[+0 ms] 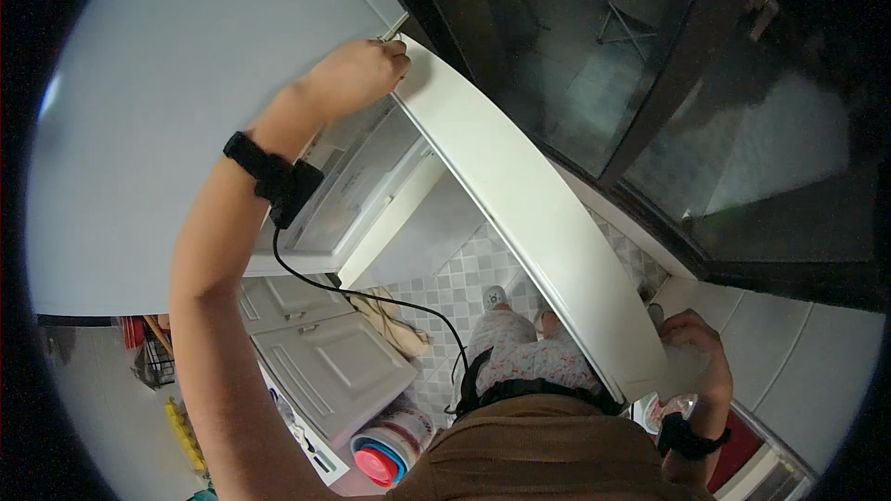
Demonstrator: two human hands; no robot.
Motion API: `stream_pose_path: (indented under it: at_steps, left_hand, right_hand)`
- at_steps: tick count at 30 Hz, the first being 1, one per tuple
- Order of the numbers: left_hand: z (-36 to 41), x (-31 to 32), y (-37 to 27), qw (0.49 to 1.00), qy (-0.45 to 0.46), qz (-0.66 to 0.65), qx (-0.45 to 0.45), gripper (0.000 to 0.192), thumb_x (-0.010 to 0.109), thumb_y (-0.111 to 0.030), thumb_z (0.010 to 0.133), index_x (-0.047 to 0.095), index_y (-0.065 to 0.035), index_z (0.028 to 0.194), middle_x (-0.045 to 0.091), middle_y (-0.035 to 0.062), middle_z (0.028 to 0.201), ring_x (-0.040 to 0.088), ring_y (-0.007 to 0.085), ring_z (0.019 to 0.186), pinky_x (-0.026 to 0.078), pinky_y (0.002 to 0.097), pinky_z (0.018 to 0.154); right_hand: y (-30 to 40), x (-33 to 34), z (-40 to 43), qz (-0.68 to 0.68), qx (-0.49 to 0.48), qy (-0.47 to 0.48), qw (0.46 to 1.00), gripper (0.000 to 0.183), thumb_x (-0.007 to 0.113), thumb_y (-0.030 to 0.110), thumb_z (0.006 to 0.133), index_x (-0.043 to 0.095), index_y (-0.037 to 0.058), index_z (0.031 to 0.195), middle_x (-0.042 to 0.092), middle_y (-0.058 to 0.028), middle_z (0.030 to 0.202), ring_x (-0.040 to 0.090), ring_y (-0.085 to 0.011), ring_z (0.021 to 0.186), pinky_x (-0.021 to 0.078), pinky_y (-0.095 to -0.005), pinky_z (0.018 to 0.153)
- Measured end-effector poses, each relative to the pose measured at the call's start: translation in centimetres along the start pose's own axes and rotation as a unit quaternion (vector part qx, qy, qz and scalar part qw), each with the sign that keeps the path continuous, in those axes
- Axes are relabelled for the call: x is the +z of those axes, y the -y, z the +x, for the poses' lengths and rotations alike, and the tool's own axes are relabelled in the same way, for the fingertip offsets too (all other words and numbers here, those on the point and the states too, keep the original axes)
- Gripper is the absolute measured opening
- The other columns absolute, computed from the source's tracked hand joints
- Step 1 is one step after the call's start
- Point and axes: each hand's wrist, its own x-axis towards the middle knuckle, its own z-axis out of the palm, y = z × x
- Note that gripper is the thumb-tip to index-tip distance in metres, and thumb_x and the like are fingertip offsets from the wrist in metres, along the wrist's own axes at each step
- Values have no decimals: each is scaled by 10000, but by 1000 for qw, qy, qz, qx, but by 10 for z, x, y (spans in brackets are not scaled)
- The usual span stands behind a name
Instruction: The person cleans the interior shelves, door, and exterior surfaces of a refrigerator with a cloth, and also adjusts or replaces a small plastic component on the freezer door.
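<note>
A white refrigerator door [515, 174] stands open, its long curved top edge running from the upper middle to the lower right. My left hand [365, 76] is at the hinge end, fingers curled beside a metal hinge piece [395, 26]; whether it holds something small is hidden. At the opposite end, my right hand [696, 341] is curled around the door's outer edge, with a pale, blurred patch over its palm. Clear drawers [355, 188] show inside the cabinet beneath my left forearm. Both wrists wear black bands, and a black cable [390, 299] runs from the left one.
Dark-framed glass panels [585, 83] rise close behind the door. At lower left are white cupboard doors [334, 362], a beige cloth [390, 327] and a tub with a red lid [376, 466]. Grey tiled floor [480, 254] shows below, where my feet stand.
</note>
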Motion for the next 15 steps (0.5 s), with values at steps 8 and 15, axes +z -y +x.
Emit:
stream_pose_path:
  at_steps: [8, 15]
  left_hand:
    - [9, -11, 0, 987, 72, -96, -107, 138, 588, -120, 797, 638, 6, 828, 630, 162, 829, 610, 333, 753, 494, 399, 709]
    - [20, -9, 7, 965, 98, -137, -199, 172, 619, -146, 751, 668, 12, 800, 635, 176, 730, 626, 274, 678, 488, 369, 660]
  right_hand:
    - [2, 1, 0, -23, -18, 2, 1000, 663, 904, 288, 340, 624, 85, 905, 632, -118, 1049, 572, -298, 1001, 429, -410, 862]
    - [1, 1, -2, -9, -16, -6, 1000, 666, 902, 260, 333, 616, 84, 908, 629, -122, 1038, 572, -296, 989, 426, -411, 858]
